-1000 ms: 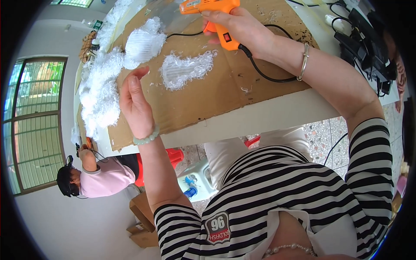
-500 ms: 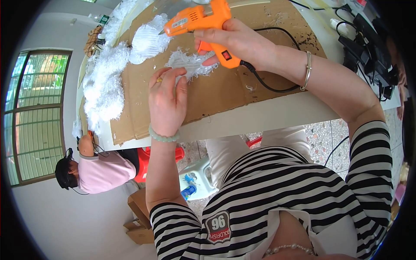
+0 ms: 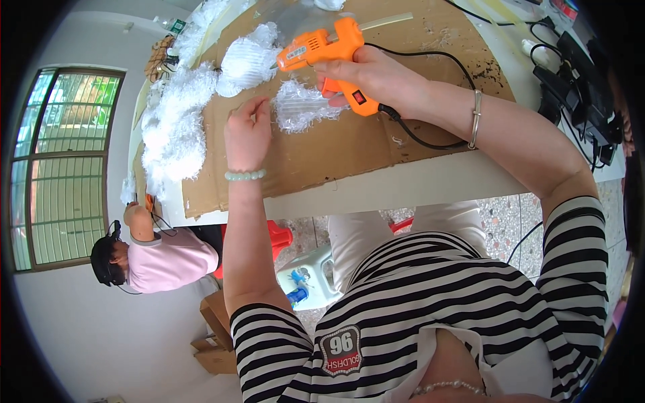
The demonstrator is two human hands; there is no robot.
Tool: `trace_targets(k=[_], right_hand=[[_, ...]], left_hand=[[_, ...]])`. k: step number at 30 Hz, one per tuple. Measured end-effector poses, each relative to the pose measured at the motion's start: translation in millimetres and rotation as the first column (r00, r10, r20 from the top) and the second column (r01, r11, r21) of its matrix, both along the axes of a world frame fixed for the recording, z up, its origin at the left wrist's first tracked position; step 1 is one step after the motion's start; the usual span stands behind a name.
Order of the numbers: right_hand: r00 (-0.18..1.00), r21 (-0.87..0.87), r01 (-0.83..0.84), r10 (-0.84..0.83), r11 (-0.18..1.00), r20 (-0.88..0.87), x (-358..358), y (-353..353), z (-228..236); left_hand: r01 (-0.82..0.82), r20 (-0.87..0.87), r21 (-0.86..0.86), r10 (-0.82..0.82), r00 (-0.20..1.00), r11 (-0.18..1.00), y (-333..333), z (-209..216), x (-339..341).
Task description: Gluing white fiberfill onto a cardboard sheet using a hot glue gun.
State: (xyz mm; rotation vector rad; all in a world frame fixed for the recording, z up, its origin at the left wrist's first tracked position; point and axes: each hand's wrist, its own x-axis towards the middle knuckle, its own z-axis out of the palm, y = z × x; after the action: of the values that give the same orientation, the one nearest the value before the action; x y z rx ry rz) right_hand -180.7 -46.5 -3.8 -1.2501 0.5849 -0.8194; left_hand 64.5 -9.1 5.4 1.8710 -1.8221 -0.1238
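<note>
My right hand (image 3: 369, 70) grips an orange glue gun (image 3: 312, 48) by its handle, nozzle toward the left. A black cable runs from the handle's base. Below the nozzle, a flat white fringed piece (image 3: 306, 111) with ribbed strips lies on the brown cardboard (image 3: 316, 158). Just left of this piece is my left hand (image 3: 248, 134), fingers curled in and closed; what they hold, if anything, is hidden. A second ribbed white piece (image 3: 245, 65), rounded with fringed edges, rests farther off, left of the nozzle.
A heap of white fringe (image 3: 178, 134) covers the table's left side. Black power adapters (image 3: 581, 94) and cables sit at the right. A glue stick (image 3: 386, 21) shows behind the gun. Another person (image 3: 171, 258) works at the far left. Below stands a pale plastic jug (image 3: 316, 269).
My left hand has drawn left off the fringed piece, and its fingers have curled in. The glue gun stays in my right hand. The whole view has shifted slightly.
</note>
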Motion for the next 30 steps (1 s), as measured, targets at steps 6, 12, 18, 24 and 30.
trace_targets(k=[6, 12, 18, 24, 30], right_hand=[[0.989, 0.044, 0.087, -0.091, 0.995, 0.116, 0, -4, 1], [0.962, 0.058, 0.241, -0.246, 0.969, 0.12, -11, -15, 1], [0.922, 0.035, 0.354, -0.355, 0.935, 0.156, -20, -32, 0], [0.933, 0.074, 0.322, -0.33, 0.944, 0.146, -22, -39, -8], [0.929, 0.086, 0.342, -0.35, 0.936, 0.121, -24, -34, -7]], left_hand=[[-0.017, -0.051, 0.02, 0.018, 0.999, 1.0, -37, -7, 1], [0.105, -0.078, 0.168, -0.093, 0.993, 0.98, -48, -8, 6], [0.009, -0.241, 0.208, 0.043, 0.969, 0.978, -43, 11, 9], [0.085, -0.07, 0.313, -0.066, 0.995, 0.946, -44, -1, 10], [0.116, -0.067, 0.228, -0.103, 0.992, 0.967, -35, 5, -8]])
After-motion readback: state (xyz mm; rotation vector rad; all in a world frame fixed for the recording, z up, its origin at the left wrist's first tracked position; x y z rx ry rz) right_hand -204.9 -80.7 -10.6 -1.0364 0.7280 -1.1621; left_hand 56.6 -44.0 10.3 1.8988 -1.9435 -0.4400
